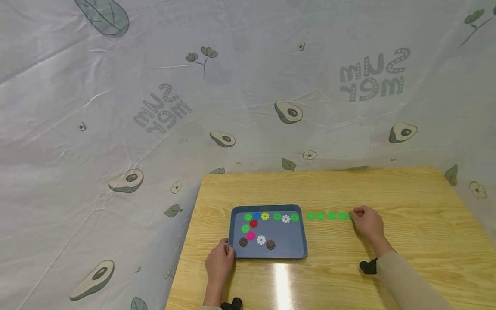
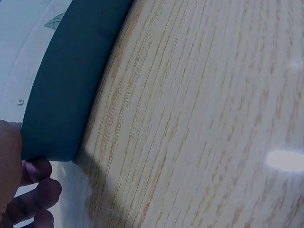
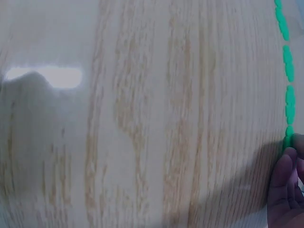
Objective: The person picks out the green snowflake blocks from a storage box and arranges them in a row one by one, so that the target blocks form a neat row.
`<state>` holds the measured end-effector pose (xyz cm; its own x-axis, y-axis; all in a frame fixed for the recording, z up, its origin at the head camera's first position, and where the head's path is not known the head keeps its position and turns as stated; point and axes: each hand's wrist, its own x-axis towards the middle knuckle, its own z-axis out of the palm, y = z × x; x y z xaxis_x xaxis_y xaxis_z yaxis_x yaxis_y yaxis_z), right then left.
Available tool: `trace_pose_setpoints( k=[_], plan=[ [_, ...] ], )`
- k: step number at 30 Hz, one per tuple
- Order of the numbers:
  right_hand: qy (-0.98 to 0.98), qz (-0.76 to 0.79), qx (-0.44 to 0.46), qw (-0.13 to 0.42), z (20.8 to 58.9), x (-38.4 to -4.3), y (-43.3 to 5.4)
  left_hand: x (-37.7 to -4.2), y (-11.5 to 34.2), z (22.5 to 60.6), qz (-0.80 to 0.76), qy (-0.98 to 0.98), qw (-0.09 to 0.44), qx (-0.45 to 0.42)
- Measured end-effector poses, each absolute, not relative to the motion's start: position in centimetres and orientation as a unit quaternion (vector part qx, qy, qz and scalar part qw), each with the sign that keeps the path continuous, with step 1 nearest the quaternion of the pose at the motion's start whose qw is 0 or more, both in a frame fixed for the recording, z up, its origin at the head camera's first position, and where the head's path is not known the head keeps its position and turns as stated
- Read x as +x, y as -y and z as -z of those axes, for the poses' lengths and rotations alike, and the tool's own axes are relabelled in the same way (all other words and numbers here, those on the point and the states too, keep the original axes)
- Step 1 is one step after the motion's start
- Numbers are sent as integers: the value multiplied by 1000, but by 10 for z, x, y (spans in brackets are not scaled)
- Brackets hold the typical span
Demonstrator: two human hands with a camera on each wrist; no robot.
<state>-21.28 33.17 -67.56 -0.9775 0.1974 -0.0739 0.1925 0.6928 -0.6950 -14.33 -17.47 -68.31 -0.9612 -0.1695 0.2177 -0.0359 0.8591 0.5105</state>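
Observation:
A dark grey-blue tray (image 1: pixel 288 247) lies on the table with several notched, flower-shaped plastic discs in it: green, blue, yellow, white, red, pink (image 1: pixel 250 235) and brown. My left hand (image 1: pixel 219 261) grips the tray's near left corner, thumb and fingers on its wall (image 2: pixel 64 90) in the left wrist view. To the right of the tray runs a straight row of green discs (image 1: pixel 331 215). At that row's right end my right hand (image 1: pixel 369 224) pinches a green disc (image 3: pixel 288 135), partly hidden by the fingertips, down at the tabletop.
The wooden table (image 1: pixel 333 280) has a bright light reflection in front of the tray. Behind it hangs a pale curtain (image 1: pixel 248 86) printed with avocados and leaves. Black wrist camera mounts (image 1: pixel 368 267) sit on both wrists.

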Motion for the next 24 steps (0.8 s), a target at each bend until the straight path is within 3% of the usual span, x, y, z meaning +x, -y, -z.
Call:
trace_pose_setpoints(
  k=[12,24],
  plan=[
    [920,-378,-104,16,669,-212,-319,-142,174,680,263,955,122,57],
    [920,-390,-22,13,650,-219,-253,-144,174,680,261,956,117,58]
  ],
)
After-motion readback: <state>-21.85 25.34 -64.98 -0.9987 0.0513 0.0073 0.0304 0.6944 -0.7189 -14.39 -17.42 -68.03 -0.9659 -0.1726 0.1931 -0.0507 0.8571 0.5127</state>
